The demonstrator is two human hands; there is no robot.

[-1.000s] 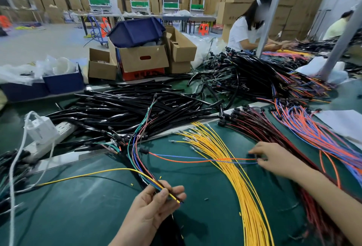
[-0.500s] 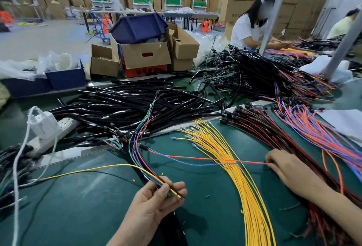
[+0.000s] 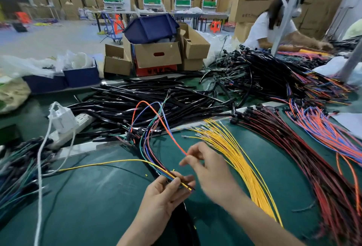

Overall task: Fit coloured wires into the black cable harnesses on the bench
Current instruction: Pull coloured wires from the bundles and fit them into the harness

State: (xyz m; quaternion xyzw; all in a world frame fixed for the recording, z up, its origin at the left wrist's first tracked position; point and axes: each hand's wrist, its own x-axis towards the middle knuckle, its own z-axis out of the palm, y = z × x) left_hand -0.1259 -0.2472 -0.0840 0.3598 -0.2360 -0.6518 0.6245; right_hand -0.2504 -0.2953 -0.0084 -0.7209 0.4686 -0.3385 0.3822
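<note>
Left hand (image 3: 166,193): thumb and fingers clamp the coloured wire bundle (image 3: 163,173) close to its loose ends, over the near middle of the surface.
Right hand (image 3: 207,169): blurred. The fingertips are drawn together on the end of the orange wire (image 3: 172,140), just above and beside the left hand, and the other fingers are loosely curled.
Orange wire: rises from the right fingertips in a high arch over the middle of the surface, then drops to the black connectors (image 3: 133,134). A blue wire (image 3: 155,102) arches alongside it.
Coloured wire bundle: yellow, blue, green and dark strands run from the left hand back to those same connectors. One yellow strand (image 3: 98,164) splits off toward the left edge.
Black tube (image 3: 186,220): runs from under the left hand toward the near edge.
Yellow wires (image 3: 235,157): a fan lying flat right of both hands, tips toward the far edge.
Red and black wires (image 3: 293,157): a thick sheaf right of the yellow fan.
Orange and blue wires (image 3: 323,128): spread along the right edge.
Black harnesses (image 3: 147,98): a heap across the far middle, with a second heap (image 3: 264,73) toward the far right corner.
Power strip (image 3: 78,122): white, near the left edge, with an adapter (image 3: 62,118) plugged in and a white cable (image 3: 40,177) trailing to the near edge.
Surface (image 3: 88,206): green mat.
Beyond the far edge: cardboard boxes (image 3: 156,53), a blue bin (image 3: 150,28), and another person (image 3: 268,28) bent over wires.
</note>
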